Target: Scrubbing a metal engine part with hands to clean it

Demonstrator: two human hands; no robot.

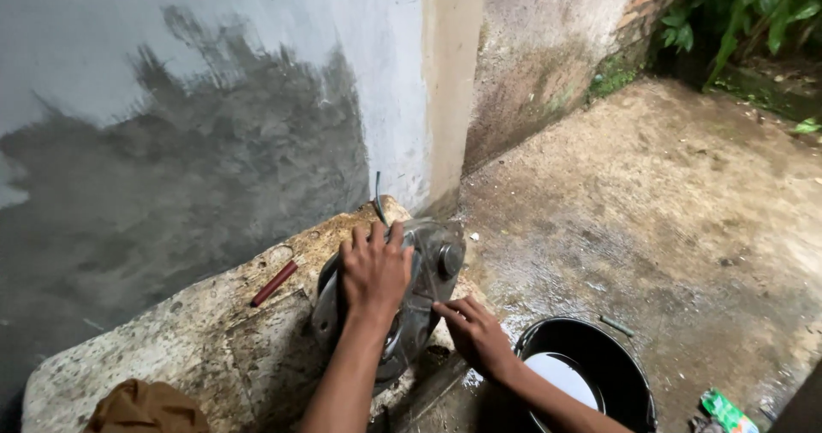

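The left hand (374, 270) lies flat and open on a shiny metal pot lid (419, 296) on the stone slab (197, 339). The right hand (476, 337), at four o'clock, pinches its rim. It looks like scrubbing; turning comes next.

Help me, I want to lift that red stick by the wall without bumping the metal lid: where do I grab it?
Pinch the red stick at mid-length from above. It lies flat and slanted on the stone slab, clear of the left hand pressing the metal lid.
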